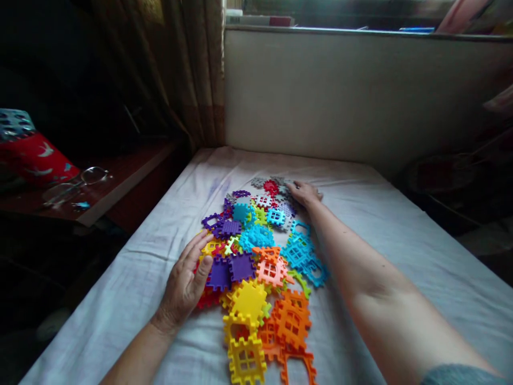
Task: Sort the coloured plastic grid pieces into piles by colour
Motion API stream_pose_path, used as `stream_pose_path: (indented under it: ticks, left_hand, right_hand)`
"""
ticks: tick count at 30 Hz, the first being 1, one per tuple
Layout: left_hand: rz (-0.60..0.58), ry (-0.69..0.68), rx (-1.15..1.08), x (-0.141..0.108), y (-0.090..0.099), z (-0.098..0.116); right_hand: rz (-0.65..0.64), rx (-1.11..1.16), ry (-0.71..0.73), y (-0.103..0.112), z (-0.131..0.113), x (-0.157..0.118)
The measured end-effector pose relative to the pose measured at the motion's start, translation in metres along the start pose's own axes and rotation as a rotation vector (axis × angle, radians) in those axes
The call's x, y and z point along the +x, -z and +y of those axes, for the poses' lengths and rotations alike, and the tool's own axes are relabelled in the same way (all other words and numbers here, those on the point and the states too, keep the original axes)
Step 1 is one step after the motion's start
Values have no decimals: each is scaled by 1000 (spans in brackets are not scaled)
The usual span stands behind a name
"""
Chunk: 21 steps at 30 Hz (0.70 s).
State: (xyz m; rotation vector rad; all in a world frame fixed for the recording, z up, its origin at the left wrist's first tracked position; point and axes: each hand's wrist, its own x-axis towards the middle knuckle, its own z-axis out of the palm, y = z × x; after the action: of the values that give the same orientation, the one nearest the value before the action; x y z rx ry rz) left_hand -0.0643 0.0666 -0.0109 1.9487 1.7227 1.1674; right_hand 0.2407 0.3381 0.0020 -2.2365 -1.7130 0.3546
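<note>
A long pile of notched plastic building tiles lies on the sheet, among them yellow tiles (pixel 247 359), orange tiles (pixel 292 321), purple tiles (pixel 241 267), blue tiles (pixel 298 251) and grey tiles (pixel 257 183). Several have window-like cutouts. My left hand (pixel 184 278) is open at the pile's left side, fingers stretched forward beside the purple and yellow tiles, holding nothing. Across the pile, at its far right end, my right hand (pixel 305 193) rests against the grey tiles with its fingers apart. Its fingertips are small and partly unclear.
The pale sheet (pixel 156 230) covers a bed-like surface, with a light panel (pixel 340 96) at its far end. On the left, a dark red table (pixel 132 176) bears eyeglasses (pixel 76 184) and a red container (pixel 36 158). A brown curtain (pixel 196 69) hangs behind.
</note>
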Motion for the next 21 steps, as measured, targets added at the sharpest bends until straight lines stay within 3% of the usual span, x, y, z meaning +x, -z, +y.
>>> stream_pose_path:
  ticks: [3, 7, 13, 17, 21]
  left_hand:
    - [-52, -20, 81, -1, -4, -2]
    - [-63, -52, 152, -1, -11, -7]
    - [-9, -61, 194, 3, -16, -7]
    - [11, -96, 174, 4, -16, -6]
    - [-87, -149, 160, -3, -11, -4]
  right_hand:
    - [-93, 65, 227, -15, -28, -25]
    - [-226, 182, 464, -14, -48, -72]
    - [-286, 172, 546, 14, -60, -151]
    - [-234, 91, 638, 36, -58, -207]
    - [-268, 46, 748, 55, -27, -261]
